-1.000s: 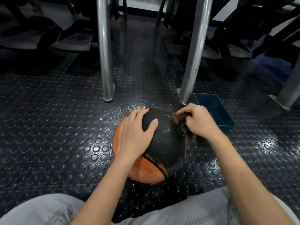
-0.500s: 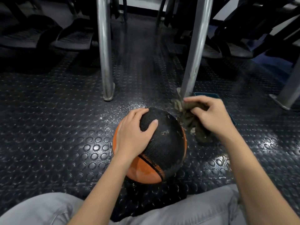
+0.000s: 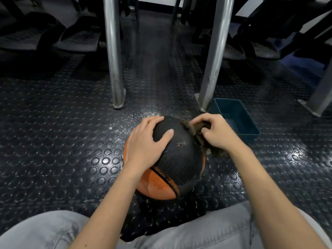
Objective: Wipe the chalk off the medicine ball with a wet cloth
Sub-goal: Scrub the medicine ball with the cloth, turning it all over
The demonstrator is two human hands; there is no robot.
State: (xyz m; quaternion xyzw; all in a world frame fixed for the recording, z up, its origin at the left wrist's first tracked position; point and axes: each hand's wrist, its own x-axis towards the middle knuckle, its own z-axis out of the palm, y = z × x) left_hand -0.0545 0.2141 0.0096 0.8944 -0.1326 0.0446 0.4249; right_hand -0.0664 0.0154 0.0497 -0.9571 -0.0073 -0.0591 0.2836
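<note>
Here | ball (image 3: 181, 159) on studded floor (image 3: 71, 141) | left hand (image 3: 145, 144), fingers spread, pressing its 10 o'clock side | right hand (image 3: 219, 133), fingers curled round brown cloth (image 3: 195, 129) at ball's 2 o'clock | blue tub (image 3: 239, 119) beyond

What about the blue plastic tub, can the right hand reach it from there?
Probably yes: the right hand, gripping the brown cloth, sits just beside the blue plastic tub, with nothing between them.

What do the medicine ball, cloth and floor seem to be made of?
The medicine ball looks like rubber: fine pebbled grain on black and orange panels, matte, slightly damp. The cloth is soft brown fabric, bunched in limp folds. The floor is probably rubber matting, with raised round studs and a glossy sheen.
</note>
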